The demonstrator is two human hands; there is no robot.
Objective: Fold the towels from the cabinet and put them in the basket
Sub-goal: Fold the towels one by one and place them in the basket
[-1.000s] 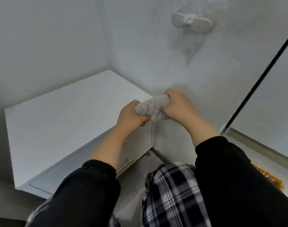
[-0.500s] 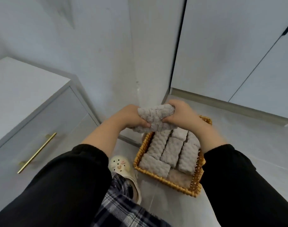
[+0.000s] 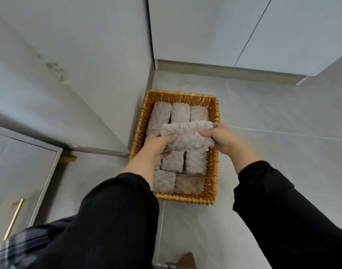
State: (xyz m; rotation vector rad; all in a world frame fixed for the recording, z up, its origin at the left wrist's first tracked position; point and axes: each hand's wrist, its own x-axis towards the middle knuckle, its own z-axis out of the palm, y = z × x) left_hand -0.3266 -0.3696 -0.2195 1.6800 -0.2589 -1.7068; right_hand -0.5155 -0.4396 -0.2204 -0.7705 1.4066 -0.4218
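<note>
A folded grey towel [image 3: 187,135] hangs crosswise just over the middle of the wicker basket [image 3: 212,171]. My left hand [image 3: 156,145] grips its left end and my right hand [image 3: 220,138] grips its right end. Inside the basket lie several folded grey towels [image 3: 179,113] packed side by side in rows, and one brownish towel [image 3: 188,184] sits in the near right corner. Both forearms wear black sleeves and cover part of the basket's near left side.
The basket stands on a pale tiled floor [image 3: 273,117], tight against a grey wall corner [image 3: 144,74]. A grey cabinet with a gold handle [image 3: 13,218] is at the lower left. White cupboard doors [image 3: 205,26] rise behind the basket.
My view swung from the cabinet top down to the floor basket. Both hands carried the folded towel down and forward, and it now hangs over the basket's middle.
</note>
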